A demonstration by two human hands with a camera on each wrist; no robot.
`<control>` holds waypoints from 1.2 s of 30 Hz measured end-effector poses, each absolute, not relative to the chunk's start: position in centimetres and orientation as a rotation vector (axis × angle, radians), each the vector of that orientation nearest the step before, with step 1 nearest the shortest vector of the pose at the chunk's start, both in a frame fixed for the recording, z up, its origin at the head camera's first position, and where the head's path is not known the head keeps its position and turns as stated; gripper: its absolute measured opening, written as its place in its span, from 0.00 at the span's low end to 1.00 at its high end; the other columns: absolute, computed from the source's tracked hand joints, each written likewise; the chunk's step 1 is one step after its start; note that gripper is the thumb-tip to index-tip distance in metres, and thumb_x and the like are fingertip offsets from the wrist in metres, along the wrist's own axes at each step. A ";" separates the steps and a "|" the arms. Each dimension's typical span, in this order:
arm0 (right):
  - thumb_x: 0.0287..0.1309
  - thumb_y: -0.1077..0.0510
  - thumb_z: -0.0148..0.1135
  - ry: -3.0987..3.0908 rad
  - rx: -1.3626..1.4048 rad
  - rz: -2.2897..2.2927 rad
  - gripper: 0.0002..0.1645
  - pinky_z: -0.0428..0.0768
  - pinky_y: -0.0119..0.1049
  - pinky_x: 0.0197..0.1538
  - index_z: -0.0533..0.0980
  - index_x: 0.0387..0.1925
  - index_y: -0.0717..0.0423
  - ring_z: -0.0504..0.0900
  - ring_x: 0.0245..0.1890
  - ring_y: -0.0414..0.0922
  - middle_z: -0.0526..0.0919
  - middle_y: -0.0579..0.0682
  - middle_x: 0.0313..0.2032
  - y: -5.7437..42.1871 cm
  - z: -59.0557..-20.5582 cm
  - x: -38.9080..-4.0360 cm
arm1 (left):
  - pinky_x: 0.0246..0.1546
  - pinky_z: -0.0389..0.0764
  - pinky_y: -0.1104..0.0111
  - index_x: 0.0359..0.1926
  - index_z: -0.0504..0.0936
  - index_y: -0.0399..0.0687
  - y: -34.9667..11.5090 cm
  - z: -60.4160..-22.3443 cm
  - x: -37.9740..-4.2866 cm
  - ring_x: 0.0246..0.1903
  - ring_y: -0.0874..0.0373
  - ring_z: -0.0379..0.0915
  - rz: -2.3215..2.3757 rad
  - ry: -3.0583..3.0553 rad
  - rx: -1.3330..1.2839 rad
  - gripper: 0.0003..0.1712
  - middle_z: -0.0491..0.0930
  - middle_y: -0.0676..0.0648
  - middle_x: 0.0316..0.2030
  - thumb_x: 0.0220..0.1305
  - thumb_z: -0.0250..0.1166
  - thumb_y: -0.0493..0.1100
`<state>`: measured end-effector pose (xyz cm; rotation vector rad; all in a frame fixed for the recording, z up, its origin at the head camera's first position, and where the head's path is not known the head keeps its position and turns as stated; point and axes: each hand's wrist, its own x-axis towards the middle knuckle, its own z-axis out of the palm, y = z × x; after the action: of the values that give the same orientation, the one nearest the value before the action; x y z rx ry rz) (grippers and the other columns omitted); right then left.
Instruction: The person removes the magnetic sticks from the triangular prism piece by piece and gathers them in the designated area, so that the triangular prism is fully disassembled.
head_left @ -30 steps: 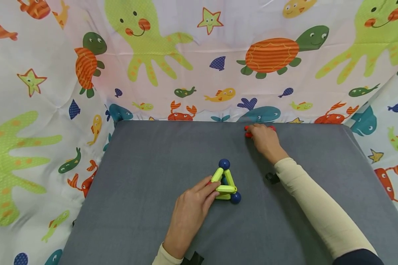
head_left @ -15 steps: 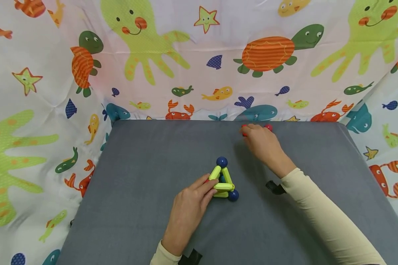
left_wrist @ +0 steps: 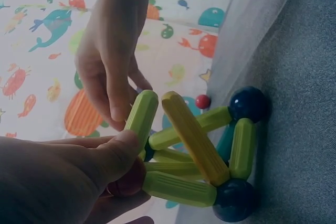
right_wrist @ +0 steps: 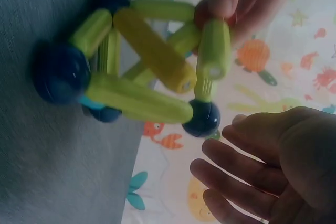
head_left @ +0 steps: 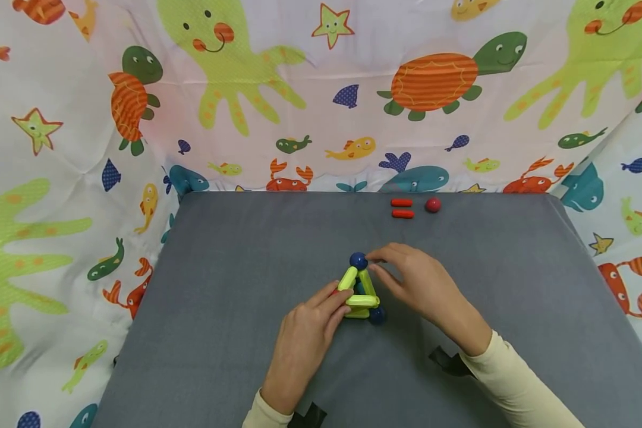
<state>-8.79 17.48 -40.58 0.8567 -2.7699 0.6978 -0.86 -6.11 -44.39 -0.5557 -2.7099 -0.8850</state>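
Note:
A frame of magnetic building sticks and balls stands on the grey cloth, with lime-green sticks, dark blue balls and one yellow stick slanting up to a free end. My left hand pinches the frame's red ball between thumb and fingers, the thumb also against a green stick. At the frame's top, my right hand reaches toward a blue ball. Its fingers are loosely bent beside that ball and hold nothing; a small gap shows in the right wrist view.
Near the back edge of the grey table lie two short red sticks, side by side, and a loose red ball. A printed sea-animal curtain hangs behind and along the sides. Black wrist cameras sit below both wrists.
My right hand has left the red sticks at the back edge and come nearer, to the blue ball on the frame. The left hand keeps its hold in the same place.

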 end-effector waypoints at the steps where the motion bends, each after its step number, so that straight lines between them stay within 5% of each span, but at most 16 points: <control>1: 0.69 0.52 0.73 -2.757 0.857 0.712 0.14 0.88 0.46 0.47 0.87 0.52 0.50 0.87 0.45 0.43 0.89 0.45 0.47 17.4 -40.6 -8.3 | 0.42 0.89 0.60 0.61 0.87 0.58 -6.1 -44.4 -0.9 0.48 0.53 0.89 -0.892 -2.707 -0.555 0.18 0.83 0.47 0.63 0.73 0.69 0.48; 9: 0.67 0.51 0.74 -2.707 0.930 0.751 0.16 0.88 0.43 0.48 0.86 0.53 0.49 0.87 0.46 0.42 0.88 0.43 0.49 17.0 -41.2 -5.9 | 0.38 0.88 0.64 0.58 0.85 0.55 -6.0 -44.3 -0.8 0.41 0.61 0.87 -0.955 -2.728 -0.505 0.18 0.83 0.54 0.60 0.69 0.73 0.46; 17: 0.62 0.51 0.79 -2.651 0.985 0.760 0.18 0.87 0.42 0.49 0.86 0.51 0.48 0.86 0.47 0.42 0.87 0.44 0.48 16.5 -42.1 -5.0 | 0.27 0.83 0.68 0.61 0.78 0.50 -6.1 -44.5 -0.7 0.27 0.60 0.81 -0.947 -2.748 -0.430 0.26 0.87 0.50 0.39 0.66 0.75 0.49; 36: 0.60 0.52 0.80 -2.690 1.049 0.691 0.20 0.86 0.43 0.54 0.86 0.53 0.47 0.84 0.47 0.42 0.87 0.42 0.47 14.8 -42.4 -4.6 | 0.29 0.85 0.69 0.63 0.76 0.51 -6.2 -44.4 -0.8 0.30 0.61 0.83 -0.971 -2.760 -0.435 0.29 0.88 0.49 0.41 0.65 0.72 0.55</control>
<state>-4.61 14.84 -42.44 1.0493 -2.6905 0.6907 -0.85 -6.25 -44.37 -0.4350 -2.7596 -0.9711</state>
